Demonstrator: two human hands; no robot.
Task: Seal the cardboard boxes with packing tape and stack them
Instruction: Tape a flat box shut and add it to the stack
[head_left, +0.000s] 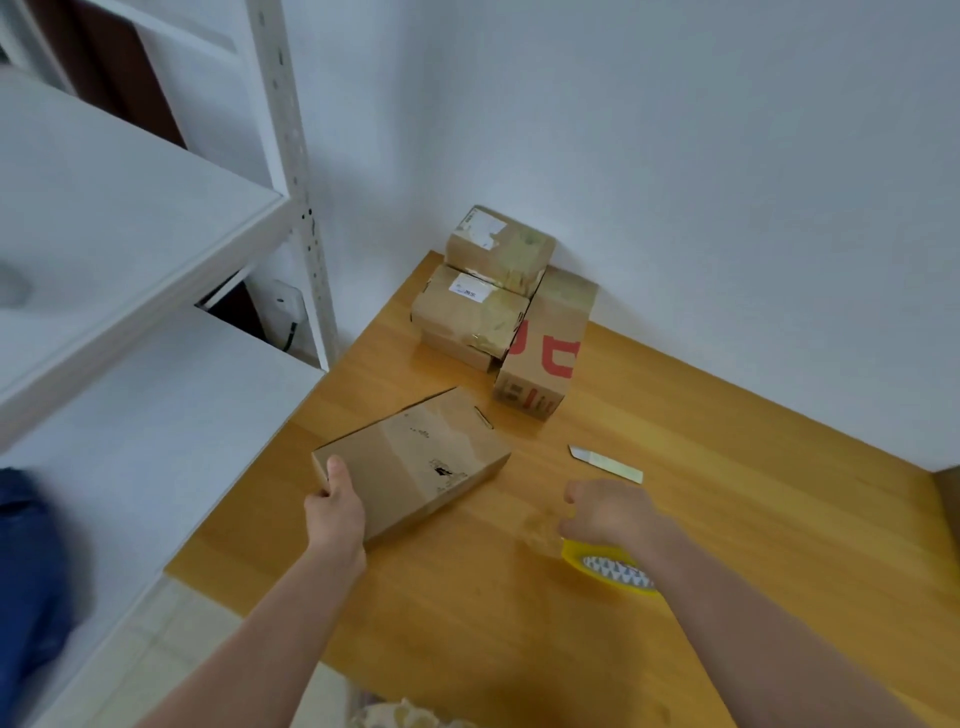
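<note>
The person stands at the near edge of the wooden table. A flat cardboard box lies at about ten o'clock from where they stand, turned at an angle. The left hand holds its near corner, with the thumb lying on top and the fingers curled round the side.

Over at two o'clock, the right hand is bent down over the far rim of a yellow roll of packing tape that lies flat on the table. Its fingers are curled, but their tips are hidden, so I cannot tell whether they pinch the loose end or only rest on the roll. A small cutter blade lies just past that hand, towards twelve.

In the far corner at twelve o'clock, three taped boxes are already stacked. They touch a taller box with red print on their right.

To my eye the step in hand is starting the seal on the flat box. I see no fresh tape across it. Next, the tape needs freeing and carrying across to the box's seam while the left hand keeps the box from sliding.
</note>
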